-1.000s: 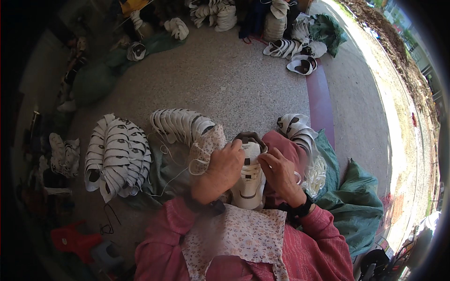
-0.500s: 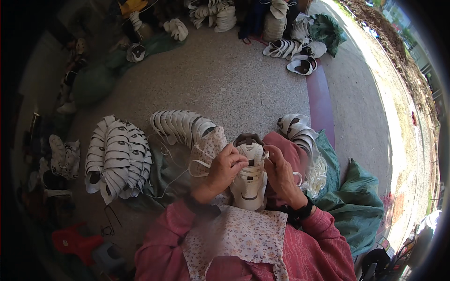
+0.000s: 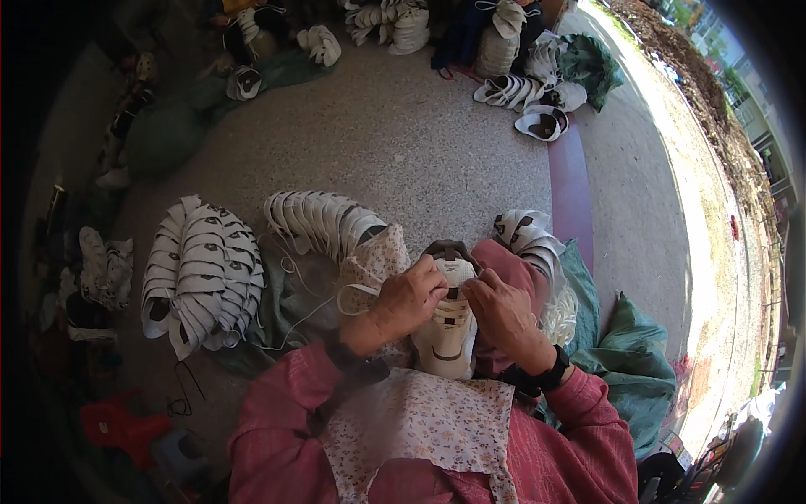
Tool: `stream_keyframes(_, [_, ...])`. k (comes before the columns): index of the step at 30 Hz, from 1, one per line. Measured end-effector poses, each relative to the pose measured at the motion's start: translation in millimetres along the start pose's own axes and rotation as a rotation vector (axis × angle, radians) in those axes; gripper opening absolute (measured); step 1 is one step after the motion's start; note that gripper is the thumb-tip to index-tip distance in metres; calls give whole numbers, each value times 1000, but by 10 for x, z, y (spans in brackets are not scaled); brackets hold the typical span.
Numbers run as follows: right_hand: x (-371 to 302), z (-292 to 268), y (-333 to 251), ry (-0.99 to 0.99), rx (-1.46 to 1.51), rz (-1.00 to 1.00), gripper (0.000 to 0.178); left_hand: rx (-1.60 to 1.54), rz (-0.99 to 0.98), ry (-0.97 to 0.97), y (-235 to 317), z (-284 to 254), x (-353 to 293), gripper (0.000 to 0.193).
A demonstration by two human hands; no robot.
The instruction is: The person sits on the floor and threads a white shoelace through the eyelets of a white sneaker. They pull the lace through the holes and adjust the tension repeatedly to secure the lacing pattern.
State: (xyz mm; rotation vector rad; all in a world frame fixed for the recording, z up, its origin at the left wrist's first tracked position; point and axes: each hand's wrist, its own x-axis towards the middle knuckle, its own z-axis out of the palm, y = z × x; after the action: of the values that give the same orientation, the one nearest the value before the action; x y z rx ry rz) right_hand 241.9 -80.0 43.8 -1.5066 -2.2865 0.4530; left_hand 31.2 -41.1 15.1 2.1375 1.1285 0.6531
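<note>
A white-and-beige shoe upper with a dark collar stands upright in my lap, its toe toward me. My left hand is closed in a pinch at the left eyelet edge. A white shoelace loops out beside it, and its end in my fingers is too small to see clearly. My right hand pinches at the opposite eyelet edge; the lace there is mostly hidden by the fingers. Both hands touch the upper, near its tongue. Flowered apron cloth covers my lap.
Nested stacks of white shoe uppers lie left, ahead and right. A bundle of white laces hangs by my right knee, beside green sacking. A red plastic object stands at lower left. More uppers lie farther off.
My right hand has moved in over the upper's right edge, with its fingers curled closer. My left hand has shifted slightly up along the eyelets. The view has tilted a little.
</note>
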Motion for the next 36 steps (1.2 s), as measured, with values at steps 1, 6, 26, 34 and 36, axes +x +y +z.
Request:
stream_keyframes(1, [0, -23, -6, -32, -32, -9, 9, -8, -17, -14, 57, -59, -11, 11])
stream_keyframes(6, [54, -21, -5, -91, -207, -178, 10, 50, -81, 10, 55, -67, -45, 13])
stream_keyframes(26, [-1053, -1191, 2641, 1276, 1884, 569, 12, -572, -212, -258, -318, -400, 351, 34])
stream_keyframes(34, [-1179, -214, 2225, 848, 1772, 964, 24, -653, -197, -367, -516, -228, 397, 57])
stream_keyframes(36, [-873, -203, 1494, 555, 1382, 791, 33, -746, -222, -434, -530, -227, 430, 65])
